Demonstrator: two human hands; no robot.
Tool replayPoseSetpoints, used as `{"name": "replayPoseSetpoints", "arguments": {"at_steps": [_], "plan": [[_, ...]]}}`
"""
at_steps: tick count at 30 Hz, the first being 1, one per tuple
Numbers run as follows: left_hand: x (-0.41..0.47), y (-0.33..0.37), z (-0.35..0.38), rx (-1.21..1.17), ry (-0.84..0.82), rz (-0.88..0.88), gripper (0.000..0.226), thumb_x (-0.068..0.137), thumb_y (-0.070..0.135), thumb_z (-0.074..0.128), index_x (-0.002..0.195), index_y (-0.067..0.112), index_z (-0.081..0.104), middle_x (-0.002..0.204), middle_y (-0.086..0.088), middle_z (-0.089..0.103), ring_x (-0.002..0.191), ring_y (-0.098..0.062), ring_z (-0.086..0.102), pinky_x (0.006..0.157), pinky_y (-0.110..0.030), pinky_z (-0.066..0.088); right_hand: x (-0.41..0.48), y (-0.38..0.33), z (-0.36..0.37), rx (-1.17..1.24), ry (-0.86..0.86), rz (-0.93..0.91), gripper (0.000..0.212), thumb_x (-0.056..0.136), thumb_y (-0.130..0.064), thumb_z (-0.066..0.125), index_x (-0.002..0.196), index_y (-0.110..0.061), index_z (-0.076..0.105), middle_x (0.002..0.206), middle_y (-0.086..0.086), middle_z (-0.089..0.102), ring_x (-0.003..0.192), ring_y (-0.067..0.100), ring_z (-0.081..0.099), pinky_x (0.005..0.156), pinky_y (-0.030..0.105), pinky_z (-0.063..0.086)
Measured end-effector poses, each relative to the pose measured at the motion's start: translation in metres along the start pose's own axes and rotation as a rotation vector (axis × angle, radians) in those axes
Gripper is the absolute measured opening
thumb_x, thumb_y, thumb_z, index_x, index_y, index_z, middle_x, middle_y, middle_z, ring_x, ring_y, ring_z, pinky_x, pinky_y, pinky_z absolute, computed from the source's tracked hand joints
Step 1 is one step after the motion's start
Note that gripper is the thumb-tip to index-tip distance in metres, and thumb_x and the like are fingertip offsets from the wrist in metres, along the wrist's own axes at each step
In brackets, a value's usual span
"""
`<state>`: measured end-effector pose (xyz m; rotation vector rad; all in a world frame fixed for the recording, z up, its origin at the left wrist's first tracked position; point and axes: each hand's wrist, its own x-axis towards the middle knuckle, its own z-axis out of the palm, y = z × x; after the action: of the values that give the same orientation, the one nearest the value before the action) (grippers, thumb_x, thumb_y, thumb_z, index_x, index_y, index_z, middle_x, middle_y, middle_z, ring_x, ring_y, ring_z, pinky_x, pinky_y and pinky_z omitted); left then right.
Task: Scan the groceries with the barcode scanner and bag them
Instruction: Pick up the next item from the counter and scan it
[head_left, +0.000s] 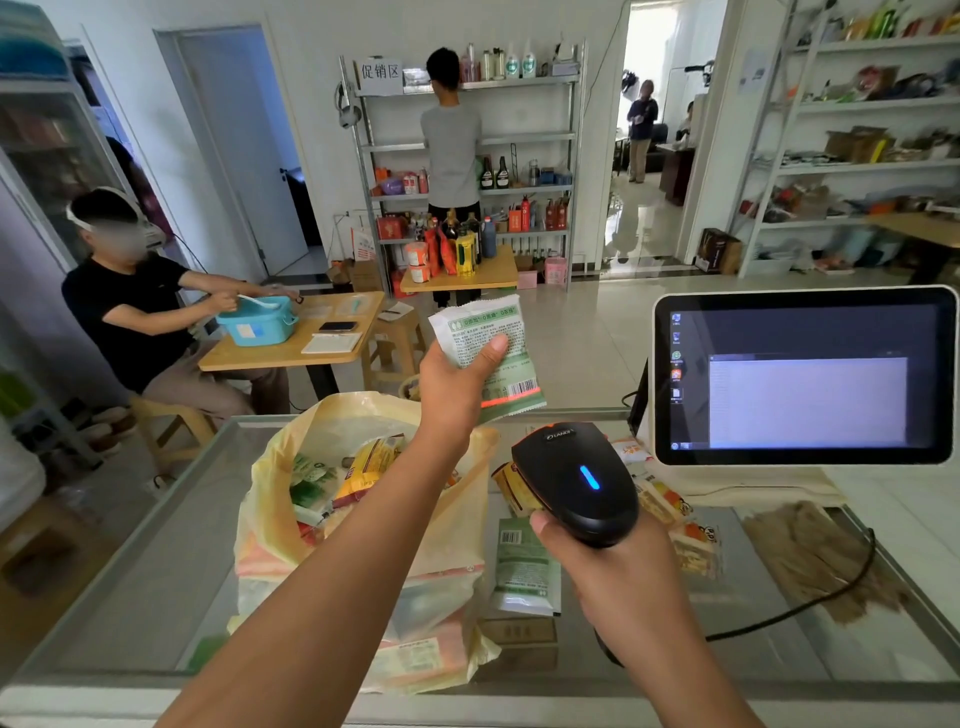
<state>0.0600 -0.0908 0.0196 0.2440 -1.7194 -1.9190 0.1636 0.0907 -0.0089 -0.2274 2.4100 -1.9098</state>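
- Left hand (457, 382): raised above the counter (171, 561), fingers curled shut around a green-and-white packet (488, 353); thumb (493, 351) pressed flat on its printed face, the other fingers hidden behind it
- Green-and-white packet: held up in the air, tilted, barcode at its lower right corner with a red scan line lying just under the barcode
- Right hand (597, 561): fingers wrapped tight round the grip of a black barcode scanner (576, 480); scanner head aimed up toward the packet, blue light lit on top, well apart from the packet
- Yellow plastic bag (363, 545): stands open on the counter under the left forearm, several packets inside
- Loose groceries: a second green packet (524, 566) flat on the counter just beside the bag, more snack packs (675, 519) near the right hand
- Touchscreen monitor (805, 374): at the right edge of the counter, close beside the scanner
- Open room: bare counter to the left of the bag; black cable (831, 592) trails across the right side
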Motion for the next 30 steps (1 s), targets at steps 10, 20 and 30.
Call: {"name": "replayPoseSetpoints", "arguments": {"at_steps": [10, 20, 30], "plan": [[-0.002, 0.003, -0.011, -0.016, 0.007, 0.001, 0.021, 0.090, 0.021, 0.071, 0.108, 0.027, 0.062, 0.098, 0.009, 0.073, 0.083, -0.004, 0.073, 0.065, -0.021, 0.058, 0.006, 0.004, 0.003, 0.062, -0.056, 0.003, 0.018, 0.076, -0.031, 0.079, 0.073, -0.021, 0.064, 0.047, -0.003, 0.053, 0.050, 0.016, 0.052, 0.054, 0.031, 0.042], [-0.016, -0.005, -0.144, 0.502, 0.127, 0.159, 0.023, 0.102, 0.030, 0.053, 0.122, 0.024, 0.061, 0.108, 0.008, 0.069, 0.101, -0.007, 0.066, 0.088, -0.030, 0.056, 0.057, 0.000, 0.052, 0.111, -0.087, 0.022, 0.015, 0.083, -0.027, 0.075, 0.081, -0.037, 0.064, 0.080, -0.003, 0.071, 0.070, 0.013, 0.070, 0.062, 0.038, 0.061], [-0.013, -0.038, -0.166, 1.379, -0.707, -0.132, 0.035, 0.098, 0.050, 0.049, 0.131, 0.040, 0.055, 0.155, 0.000, 0.035, 0.146, -0.026, 0.028, 0.116, -0.049, 0.028, 0.087, 0.023, 0.084, -0.015, -0.086, 0.117, 0.016, 0.078, -0.007, 0.071, 0.091, -0.016, 0.067, 0.076, 0.011, 0.070, 0.066, 0.024, 0.069, 0.064, 0.042, 0.055]]}}
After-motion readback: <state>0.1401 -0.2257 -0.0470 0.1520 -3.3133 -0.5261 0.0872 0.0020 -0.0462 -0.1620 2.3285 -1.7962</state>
